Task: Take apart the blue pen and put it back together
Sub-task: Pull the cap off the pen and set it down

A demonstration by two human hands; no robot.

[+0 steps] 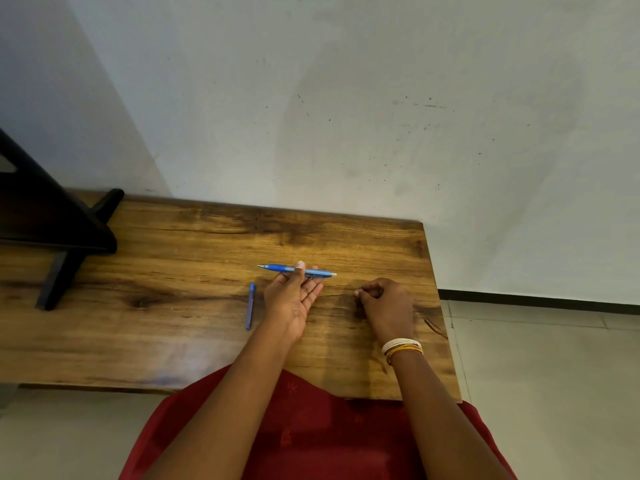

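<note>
The slim blue plastic pen point(296, 270) is held above the far middle of the brown wooden table point(173, 306), resting across the fingertips of the left hand point(291, 296), palm up, with the thumb pressed on top of the barrel. Its long axis runs left to right, the pointed tip to the left and the pale end to the right. The right hand point(384, 301) is loosely clenched on the table, just right of that pale end; whether something small is pinched in it cannot be told. A second slender blue piece point(250, 306), perhaps a cap or another pen, lies on the table just left of the left hand, its length running near to far. The right hand appears better placed to work the pen's pale end.
</note>
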